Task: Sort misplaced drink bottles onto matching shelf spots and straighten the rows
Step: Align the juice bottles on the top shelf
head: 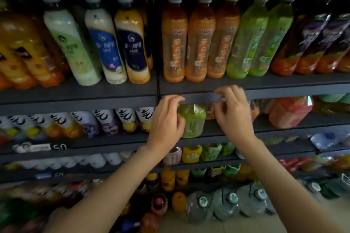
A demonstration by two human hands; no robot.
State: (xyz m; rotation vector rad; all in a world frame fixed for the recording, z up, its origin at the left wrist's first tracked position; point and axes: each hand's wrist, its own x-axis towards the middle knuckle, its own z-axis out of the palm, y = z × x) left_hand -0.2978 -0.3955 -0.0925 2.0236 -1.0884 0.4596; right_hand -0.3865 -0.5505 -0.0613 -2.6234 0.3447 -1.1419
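While both hands are raised to the second shelf [236, 134], a green bottle [193, 122] is seen standing upright between them, its long axis vertical and its top hidden under the shelf edge above. The left hand [166, 119] is the nearer one, its curled fingers lying against the bottle's left side, though a firm grip cannot be confirmed. The right hand [233, 109] is held just right of the bottle, fingers loosely curled, nothing visibly held

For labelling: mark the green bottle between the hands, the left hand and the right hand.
green bottle [193, 121]: head view, on its label.
left hand [166, 119]: head view, on its back.
right hand [233, 111]: head view, on its back.
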